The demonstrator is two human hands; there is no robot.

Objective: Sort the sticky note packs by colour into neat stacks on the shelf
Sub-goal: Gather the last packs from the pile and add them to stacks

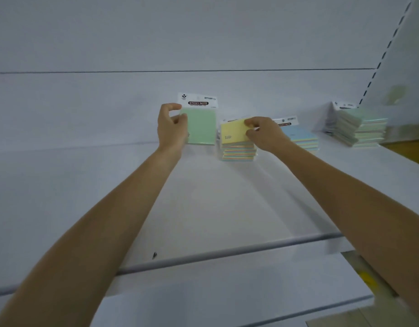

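One green pack (201,128) upright, left hand (172,129); yellow pack (233,132), right hand (262,135).

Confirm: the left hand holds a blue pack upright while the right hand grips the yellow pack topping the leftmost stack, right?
Wrong colour: the head view shows the left hand holding a green pack upright, not blue. The right hand does grip the yellow pack topping the leftmost stack.
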